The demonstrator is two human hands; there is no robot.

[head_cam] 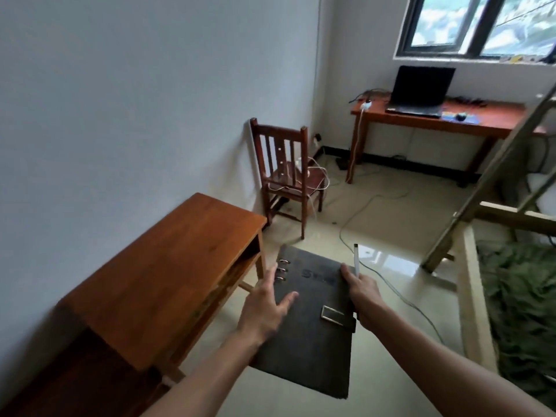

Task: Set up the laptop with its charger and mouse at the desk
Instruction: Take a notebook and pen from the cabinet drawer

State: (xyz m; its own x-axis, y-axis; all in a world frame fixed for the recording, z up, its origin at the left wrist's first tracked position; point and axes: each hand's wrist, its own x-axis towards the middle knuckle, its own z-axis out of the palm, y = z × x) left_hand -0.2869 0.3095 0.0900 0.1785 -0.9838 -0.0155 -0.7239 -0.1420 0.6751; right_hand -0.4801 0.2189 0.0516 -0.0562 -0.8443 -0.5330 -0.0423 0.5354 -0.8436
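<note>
Your right hand grips the right edge of a dark grey ring-binder notebook, thumb curled on top of the cover and the other fingers hidden beneath it. The same hand pinches a white pen against the notebook's edge, and the pen sticks up and away from you. Your left hand is spread wide, fingers splayed and nearly straight; its fingertips lie on the notebook's left edge beside the metal rings, the thumb rests across the cover, and it is not gripping the book. The notebook is closed, its strap clasp facing you, and you carry it over the tiled floor just to the right of the near wooden desk.

Taking that near desk as the landmark: a wooden chair stands beyond its far end against the wall, with white cables draped over the seat. Farther still from the near desk, under the window, a second desk carries the laptop, lid raised and screen dark. The mouse sits on a pad just right of the laptop, and a white plug block lies at that desk's left end, with a white cable hanging down from it. Whether the charger runs into the laptop cannot be made out at this distance.
</note>
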